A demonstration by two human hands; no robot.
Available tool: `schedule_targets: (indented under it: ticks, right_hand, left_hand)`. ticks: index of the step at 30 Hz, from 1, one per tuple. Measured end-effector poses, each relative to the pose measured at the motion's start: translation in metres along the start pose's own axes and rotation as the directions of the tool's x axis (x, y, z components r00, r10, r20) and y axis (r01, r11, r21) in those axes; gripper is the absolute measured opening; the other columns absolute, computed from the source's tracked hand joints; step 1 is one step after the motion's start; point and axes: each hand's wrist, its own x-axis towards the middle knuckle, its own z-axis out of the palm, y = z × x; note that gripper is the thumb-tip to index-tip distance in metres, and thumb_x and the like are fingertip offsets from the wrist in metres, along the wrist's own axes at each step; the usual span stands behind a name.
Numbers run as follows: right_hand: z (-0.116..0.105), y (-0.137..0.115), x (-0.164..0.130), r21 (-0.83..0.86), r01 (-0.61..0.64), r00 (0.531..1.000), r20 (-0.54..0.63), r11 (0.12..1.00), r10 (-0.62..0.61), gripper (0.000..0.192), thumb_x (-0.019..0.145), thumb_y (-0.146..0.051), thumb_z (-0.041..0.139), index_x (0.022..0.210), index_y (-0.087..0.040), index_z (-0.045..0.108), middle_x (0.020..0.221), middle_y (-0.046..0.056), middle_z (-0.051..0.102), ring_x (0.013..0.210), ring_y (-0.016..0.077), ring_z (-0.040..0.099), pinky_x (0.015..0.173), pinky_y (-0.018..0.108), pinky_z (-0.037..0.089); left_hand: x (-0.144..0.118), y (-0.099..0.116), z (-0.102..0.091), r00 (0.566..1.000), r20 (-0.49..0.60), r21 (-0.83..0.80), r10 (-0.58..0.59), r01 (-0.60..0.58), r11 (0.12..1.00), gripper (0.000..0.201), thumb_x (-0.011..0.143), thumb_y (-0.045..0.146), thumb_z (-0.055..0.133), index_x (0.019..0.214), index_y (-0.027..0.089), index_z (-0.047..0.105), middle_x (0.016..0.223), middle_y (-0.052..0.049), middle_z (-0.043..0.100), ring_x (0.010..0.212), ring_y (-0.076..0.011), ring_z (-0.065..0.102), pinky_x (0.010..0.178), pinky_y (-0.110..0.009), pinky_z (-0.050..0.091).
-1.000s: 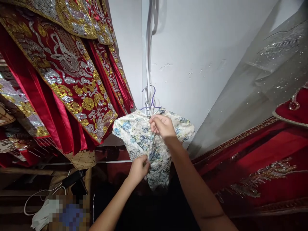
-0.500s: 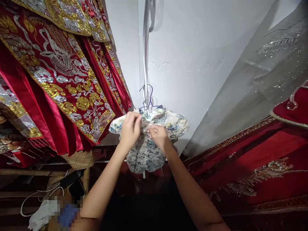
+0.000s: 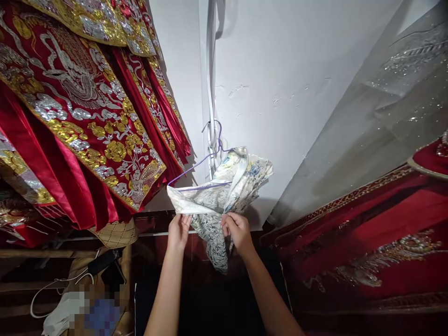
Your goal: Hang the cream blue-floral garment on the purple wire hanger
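A floral-patterned blouse in white, blue and grey hangs from a purple wire hanger. On its right side the cloth still covers the hanger; at the left the hanger's sloping arm is bare. A pale edge of the blouse loops around the hanger's left corner. My left hand is closed on cloth just below that corner, fingertips partly behind it. My right hand pinches the front of the blouse near its middle. The lower part of the blouse droops, bunched, between my hands.
Red garments with gold and silver embroidery hang at the left. A sheer sparkling fabric and a red beaded garment are at the right. A white pole stands before the white wall. Lower left, a cable lies near a wooden rack.
The blouse's left shoulder has come off the hanger's upper arm, leaving it bare. Both my hands have moved down, the left one also to the left, and the blouse's lower part has gathered narrower.
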Motion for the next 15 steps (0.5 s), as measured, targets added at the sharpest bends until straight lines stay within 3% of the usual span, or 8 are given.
schedule_targets:
  ticks: [2, 5, 8, 10, 12, 15]
  right_hand:
    - [-0.013, -0.007, 0.001, -0.072, 0.013, 0.999, 0.052, 0.997, -0.009, 0.035, 0.087, -0.042, 0.054, 0.057, -0.023, 0.056, 0.040, -0.002, 0.046, 0.040, 0.0149, 0.042, 0.048, 0.030, 0.034]
    - [-0.034, -0.018, 0.002, -0.249, 0.001, 0.963, 0.261, 0.968, 0.066, 0.040, 0.088, -0.042, 0.055, 0.054, -0.022, 0.058, 0.039, -0.002, 0.045, 0.040, 0.0139, 0.041, 0.048, 0.029, 0.035]
    - [-0.043, -0.023, 0.000, -0.372, 0.037, 0.921, 0.373, 0.928, 0.113, 0.038, 0.086, -0.046, 0.061, 0.058, -0.020, 0.064, 0.052, 0.002, 0.058, 0.049, 0.0155, 0.049, 0.052, 0.029, 0.039]
    - [-0.039, -0.023, 0.001, -0.355, 0.083, 0.947, 0.320, 0.931, 0.038, 0.027, 0.081, -0.046, 0.069, 0.079, -0.020, 0.071, 0.075, 0.004, 0.069, 0.069, 0.0204, 0.060, 0.064, 0.030, 0.046]
    - [-0.030, -0.023, 0.003, -0.278, 0.128, 0.947, 0.319, 0.952, -0.035, 0.040, 0.075, -0.044, 0.076, 0.108, -0.021, 0.069, 0.101, 0.006, 0.071, 0.094, 0.0256, 0.063, 0.081, 0.034, 0.049]
    - [-0.010, -0.023, 0.008, -0.127, 0.147, 0.872, 0.485, 0.981, -0.068, 0.054, 0.073, -0.037, 0.078, 0.123, -0.020, 0.063, 0.113, 0.007, 0.068, 0.106, 0.0274, 0.060, 0.093, 0.039, 0.048]
  left_hand:
    - [-0.006, -0.007, 0.003, 0.997, 0.078, 0.123, -0.008, -0.001, 0.992, 0.011, 0.075, 0.023, 0.070, 0.081, 0.014, 0.066, 0.080, -0.007, 0.071, 0.088, -0.0204, 0.069, 0.085, -0.033, 0.053]
    - [-0.009, 0.005, 0.011, 0.977, 0.204, 0.328, 0.057, -0.123, 0.937, 0.021, 0.075, 0.032, 0.073, 0.083, 0.014, 0.069, 0.084, -0.006, 0.071, 0.087, -0.0208, 0.066, 0.082, -0.029, 0.050]
    - [-0.019, 0.023, 0.027, 0.961, 0.242, 0.240, 0.136, -0.195, 0.951, 0.030, 0.083, 0.046, 0.066, 0.087, 0.016, 0.067, 0.086, -0.004, 0.068, 0.081, -0.0170, 0.062, 0.079, -0.027, 0.048]
    - [-0.033, 0.031, 0.041, 0.941, 0.303, 0.190, 0.153, -0.216, 0.958, 0.032, 0.085, 0.048, 0.065, 0.091, 0.017, 0.066, 0.089, -0.004, 0.067, 0.082, -0.0165, 0.061, 0.080, -0.027, 0.048]
    - [-0.049, 0.037, 0.055, 0.906, 0.399, 0.249, 0.141, -0.255, 0.935, 0.029, 0.087, 0.046, 0.064, 0.092, 0.017, 0.066, 0.088, -0.004, 0.065, 0.082, -0.0170, 0.060, 0.080, -0.027, 0.048]
    - [-0.063, 0.042, 0.067, 0.855, 0.491, 0.359, 0.169, -0.376, 0.854, 0.025, 0.091, 0.042, 0.059, 0.092, 0.018, 0.066, 0.086, -0.004, 0.063, 0.080, -0.0175, 0.058, 0.078, -0.026, 0.047]
